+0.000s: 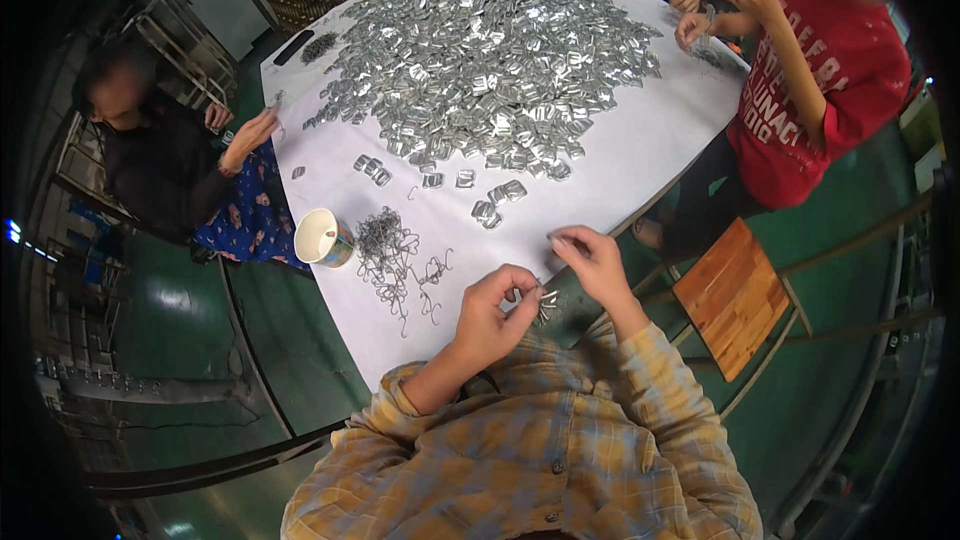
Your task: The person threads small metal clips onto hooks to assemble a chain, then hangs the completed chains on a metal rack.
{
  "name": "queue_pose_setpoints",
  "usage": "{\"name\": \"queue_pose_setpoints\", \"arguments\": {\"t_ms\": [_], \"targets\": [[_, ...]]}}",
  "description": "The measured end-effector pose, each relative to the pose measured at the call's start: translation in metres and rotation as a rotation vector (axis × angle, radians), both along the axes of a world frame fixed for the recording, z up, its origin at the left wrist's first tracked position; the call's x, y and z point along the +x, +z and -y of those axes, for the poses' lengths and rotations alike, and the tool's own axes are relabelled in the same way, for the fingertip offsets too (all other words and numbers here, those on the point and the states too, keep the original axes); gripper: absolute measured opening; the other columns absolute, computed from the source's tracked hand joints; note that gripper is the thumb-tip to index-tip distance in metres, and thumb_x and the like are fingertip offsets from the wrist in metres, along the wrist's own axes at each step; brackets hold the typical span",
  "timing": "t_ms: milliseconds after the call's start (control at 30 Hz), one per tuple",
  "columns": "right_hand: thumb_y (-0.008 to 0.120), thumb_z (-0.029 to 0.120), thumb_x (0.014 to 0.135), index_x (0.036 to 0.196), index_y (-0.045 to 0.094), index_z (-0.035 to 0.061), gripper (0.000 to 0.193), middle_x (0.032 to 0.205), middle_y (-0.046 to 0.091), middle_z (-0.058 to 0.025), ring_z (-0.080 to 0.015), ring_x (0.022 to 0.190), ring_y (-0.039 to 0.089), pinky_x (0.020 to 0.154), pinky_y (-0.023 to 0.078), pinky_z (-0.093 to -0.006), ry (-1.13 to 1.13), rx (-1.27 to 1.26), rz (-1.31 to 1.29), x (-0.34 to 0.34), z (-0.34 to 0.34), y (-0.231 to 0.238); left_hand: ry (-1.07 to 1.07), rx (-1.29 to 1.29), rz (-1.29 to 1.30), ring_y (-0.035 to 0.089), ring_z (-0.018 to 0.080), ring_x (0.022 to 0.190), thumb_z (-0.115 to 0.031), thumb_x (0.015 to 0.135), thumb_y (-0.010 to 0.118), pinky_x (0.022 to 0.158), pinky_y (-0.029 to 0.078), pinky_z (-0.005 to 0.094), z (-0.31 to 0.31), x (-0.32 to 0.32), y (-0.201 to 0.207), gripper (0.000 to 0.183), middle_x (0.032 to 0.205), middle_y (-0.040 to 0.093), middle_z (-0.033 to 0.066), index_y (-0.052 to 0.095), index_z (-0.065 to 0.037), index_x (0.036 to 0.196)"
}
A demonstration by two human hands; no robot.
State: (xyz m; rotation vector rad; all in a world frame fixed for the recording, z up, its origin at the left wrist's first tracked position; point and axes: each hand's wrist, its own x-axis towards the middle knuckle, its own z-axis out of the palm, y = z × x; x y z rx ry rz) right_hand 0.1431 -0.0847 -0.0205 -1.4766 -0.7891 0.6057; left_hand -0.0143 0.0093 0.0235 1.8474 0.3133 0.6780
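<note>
My left hand (497, 318) is closed in a pinch over the table's near edge. Thin silvery metal pieces (547, 306) fan out from its fingertips; their exact shape is too small to tell. Just to the right, my right hand (596, 266) has thumb and forefinger brought together, and whatever sits between them cannot be made out. Left of my hands lies a tangled heap of bent wire hooks (384, 245), beside a paper cup (318, 236). Farther up, a few loose shiny metal clips (486, 212) lie in front of a large pile of the same flat silvery pieces (490, 60).
The table has a white covering (640, 155). Co-workers sit or stand around it: one in a dark top (160, 165) at left, one in a red shirt (850, 70) at right, others at the far side. A wooden stool (732, 295) stands right of me.
</note>
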Motion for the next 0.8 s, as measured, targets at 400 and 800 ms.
{"name": "queue_pose_setpoints", "arguments": {"t_ms": [400,800], "targets": [[0.074,0.023,0.069,0.096,0.064,0.0023,0.035,0.096,0.057,-0.0139,-0.0323,0.09,0.053,0.078,0.041,-0.0433,-0.354,-0.44,0.749,0.025,-0.104,-0.038,-0.055,-0.01,-0.041,0.052,0.0077,0.064,-0.002,0.08,0.063,0.06,0.042,0.0216,0.011,-0.011,-0.007,0.007,0.074,0.06,0.0021,0.058,-0.002,0.085],[0.069,0.004,0.075,0.087,0.063,-0.0002,0.014,0.069,0.057,0.0016,-0.004,0.062,0.05,0.056,0.041,-0.0191,-0.092,0.033,-0.165,0.029,-0.065,-0.019,-0.083,-0.027,-0.052,0.052,0.0075,0.062,-0.003,0.079,0.064,0.056,0.042,0.0217,0.014,-0.002,-0.008,0.008,0.073,0.06,0.002,0.058,-0.002,0.084]]}}
